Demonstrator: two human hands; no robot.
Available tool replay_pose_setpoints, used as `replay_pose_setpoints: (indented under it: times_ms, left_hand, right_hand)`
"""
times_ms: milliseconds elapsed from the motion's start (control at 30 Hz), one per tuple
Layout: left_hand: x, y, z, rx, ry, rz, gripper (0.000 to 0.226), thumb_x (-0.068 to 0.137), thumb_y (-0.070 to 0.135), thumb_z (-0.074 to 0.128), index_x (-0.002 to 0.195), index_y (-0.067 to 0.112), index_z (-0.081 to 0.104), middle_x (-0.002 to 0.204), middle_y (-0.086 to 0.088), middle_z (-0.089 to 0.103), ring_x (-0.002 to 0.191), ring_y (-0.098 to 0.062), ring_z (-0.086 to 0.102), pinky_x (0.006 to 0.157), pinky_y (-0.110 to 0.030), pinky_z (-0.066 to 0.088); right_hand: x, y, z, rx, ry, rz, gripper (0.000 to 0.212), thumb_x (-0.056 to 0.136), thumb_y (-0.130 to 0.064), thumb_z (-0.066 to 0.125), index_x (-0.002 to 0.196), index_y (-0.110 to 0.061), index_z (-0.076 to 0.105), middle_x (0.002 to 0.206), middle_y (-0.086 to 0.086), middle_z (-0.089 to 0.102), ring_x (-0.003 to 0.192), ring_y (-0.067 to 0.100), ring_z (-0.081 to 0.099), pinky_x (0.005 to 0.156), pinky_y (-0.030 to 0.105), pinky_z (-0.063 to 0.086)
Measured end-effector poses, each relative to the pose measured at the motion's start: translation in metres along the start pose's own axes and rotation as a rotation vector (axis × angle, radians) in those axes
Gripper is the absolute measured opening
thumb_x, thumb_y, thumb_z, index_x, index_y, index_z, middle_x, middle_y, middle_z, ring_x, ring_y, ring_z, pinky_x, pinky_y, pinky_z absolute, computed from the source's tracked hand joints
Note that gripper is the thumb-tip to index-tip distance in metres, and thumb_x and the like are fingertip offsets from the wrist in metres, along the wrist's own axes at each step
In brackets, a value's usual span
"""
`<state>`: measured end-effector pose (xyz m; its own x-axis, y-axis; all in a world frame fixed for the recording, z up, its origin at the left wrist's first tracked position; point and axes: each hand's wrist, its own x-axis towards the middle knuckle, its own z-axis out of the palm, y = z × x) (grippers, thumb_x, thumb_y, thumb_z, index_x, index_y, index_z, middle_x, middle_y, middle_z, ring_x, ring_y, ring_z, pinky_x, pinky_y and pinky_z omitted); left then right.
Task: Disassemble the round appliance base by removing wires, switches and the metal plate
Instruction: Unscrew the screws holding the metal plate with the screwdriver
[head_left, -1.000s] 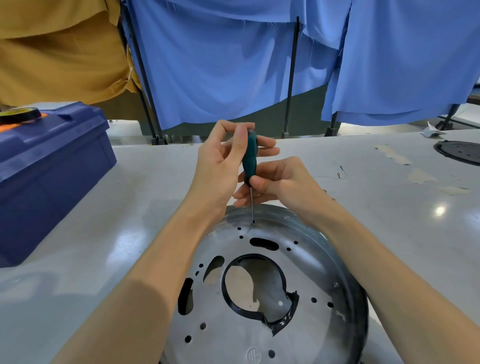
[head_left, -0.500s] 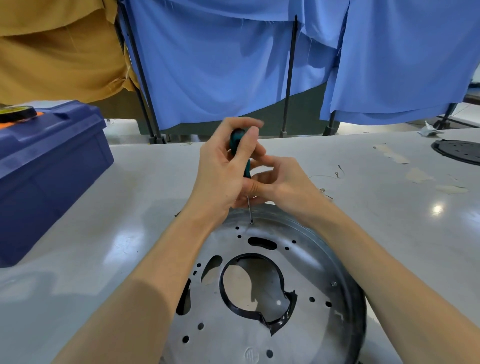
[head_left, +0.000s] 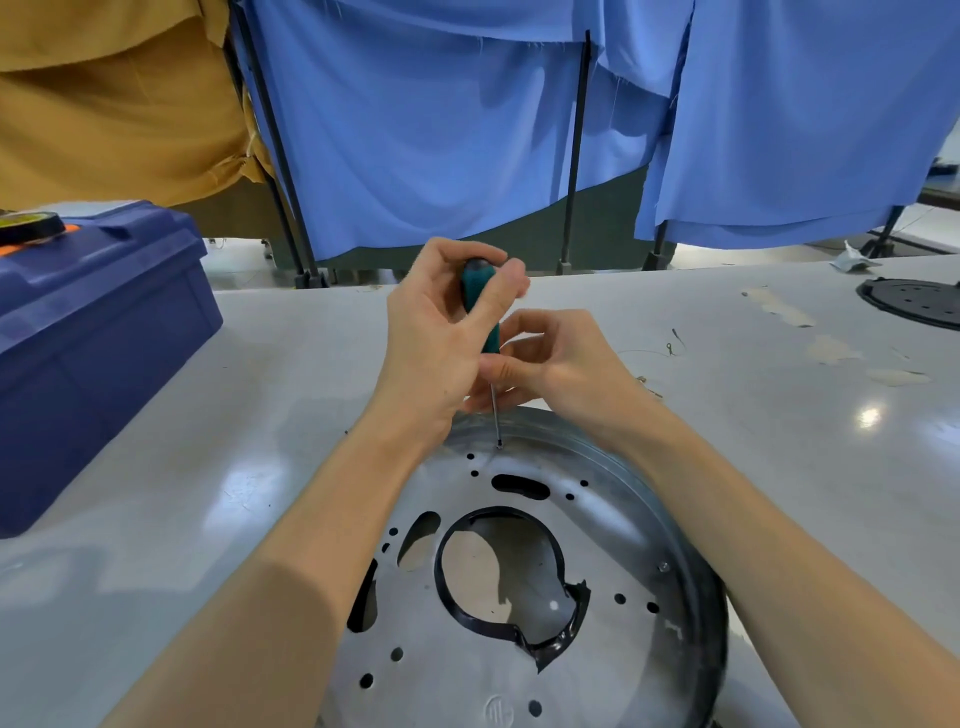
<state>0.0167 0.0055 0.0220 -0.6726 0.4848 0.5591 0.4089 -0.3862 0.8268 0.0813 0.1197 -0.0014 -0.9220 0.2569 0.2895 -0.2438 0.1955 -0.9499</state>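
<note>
Basically we were on the screw-removal step: our left hand (head_left: 441, 338) gripped the green handle of the screwdriver (head_left: 480, 306) from the top, and our right hand (head_left: 561, 364) pinched the lower end of the handle where the thin shaft starts, steadying it. The tip sat in a small screw or hole (head_left: 499, 445) at the far edge of the metal plate (head_left: 467, 670), just inside the rim; we couldn't tell which. The plate lay flat on the grey table (head_left: 260, 415), right in front of us, with the black ring (head_left: 550, 644) around its centre opening. No wires or switches were visible. Next move probably called for downward pressure and turning without letting the tip skate out. The blue toolbox (head_left: 104, 338) sat to our left.
</note>
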Motion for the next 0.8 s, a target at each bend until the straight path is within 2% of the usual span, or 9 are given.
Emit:
replay_pose_setpoints:
  times_ms: [133,267,333,400,500,567,633,700,800]
  left_hand:
    - [-0.0011,0.0008,0.0018,-0.121,-0.088,-0.056,0.027,0.102,0.027,0.04,0.109,0.007,0.056,0.099,-0.009,0.072,0.098,-0.019,0.07,0.072,-0.023,0.056]
    - [-0.0002,0.0031,-0.0023,-0.089,-0.04,-0.041,0.024,0.1,0.022,0.047,0.119,0.02,0.062,0.094,-0.008,0.073,0.095,-0.018,0.071,0.076,-0.023,0.056]
    - [-0.0006,0.0038,-0.0009,-0.08,-0.004,-0.036,0.02,0.095,0.021,0.056,0.111,0.016,0.067,0.093,-0.007,0.073,0.092,-0.018,0.071,0.075,-0.021,0.055]
    - [0.0001,0.004,0.0011,-0.066,0.014,-0.032,0.014,0.09,0.02,0.063,0.102,0.013,0.067,0.091,-0.007,0.071,0.088,-0.018,0.072,0.074,-0.021,0.055]
    - [-0.0004,0.004,0.0025,-0.142,-0.02,-0.07,0.019,0.096,0.02,0.054,0.104,0.004,0.056,0.095,-0.011,0.07,0.086,-0.023,0.072,0.069,-0.026,0.057]
    - [-0.0007,0.0036,0.0012,-0.182,-0.05,-0.083,0.016,0.099,0.02,0.048,0.104,0.005,0.052,0.098,-0.011,0.072,0.092,-0.024,0.072,0.071,-0.03,0.058]
    - [-0.0003,0.0036,-0.0002,-0.177,-0.052,-0.075,0.012,0.098,0.018,0.051,0.106,0.01,0.054,0.095,-0.011,0.072,0.094,-0.024,0.071,0.075,-0.029,0.057]
    - [0.0,0.0031,0.0003,-0.152,-0.038,-0.071,0.016,0.095,0.017,0.056,0.11,0.016,0.061,0.089,-0.009,0.07,0.092,-0.021,0.071,0.074,-0.027,0.057]
    - [-0.0002,0.0023,0.0023,-0.079,-0.051,-0.072,0.022,0.098,0.025,0.049,0.11,0.015,0.065,0.091,-0.006,0.067,0.091,-0.015,0.069,0.074,-0.025,0.056]
  right_hand:
    - [0.0017,0.0011,-0.0039,0.018,0.017,0.029,0.012,0.091,0.005,0.057,0.098,0.013,0.063,0.082,0.023,0.072,0.072,0.039,0.072,0.071,0.04,0.061]
    - [-0.0005,0.0011,-0.0005,-0.009,0.011,0.022,0.019,0.092,-0.007,0.063,0.104,0.008,0.062,0.085,0.022,0.073,0.074,0.037,0.073,0.076,0.044,0.061]
    - [-0.0009,0.0002,0.0007,-0.022,0.021,0.01,0.027,0.087,-0.01,0.07,0.105,0.008,0.06,0.083,0.021,0.073,0.072,0.037,0.073,0.075,0.045,0.061]
    - [-0.0001,-0.0004,0.0002,-0.008,0.023,0.011,0.024,0.088,-0.006,0.068,0.102,0.013,0.06,0.08,0.02,0.073,0.071,0.038,0.072,0.075,0.046,0.061]
    - [0.0003,-0.0007,-0.001,0.018,0.003,0.038,0.018,0.091,0.001,0.06,0.101,0.016,0.063,0.08,0.022,0.072,0.072,0.04,0.072,0.075,0.045,0.061]
    - [-0.0002,-0.0004,-0.0009,0.013,-0.014,0.048,0.02,0.093,-0.003,0.059,0.102,0.014,0.063,0.081,0.023,0.072,0.074,0.04,0.072,0.075,0.042,0.061]
    - [-0.0012,0.0003,0.0004,0.005,-0.009,0.033,0.023,0.092,-0.01,0.063,0.106,0.009,0.061,0.083,0.023,0.073,0.075,0.039,0.072,0.076,0.043,0.061]
    - [-0.0008,0.0003,0.0008,0.006,0.011,-0.005,0.027,0.088,-0.011,0.069,0.108,0.004,0.058,0.087,0.025,0.071,0.072,0.039,0.072,0.072,0.046,0.061]
    - [0.0011,0.0006,-0.0013,0.025,0.032,-0.028,0.016,0.087,-0.002,0.068,0.1,0.003,0.061,0.087,0.029,0.068,0.07,0.04,0.072,0.069,0.046,0.061]
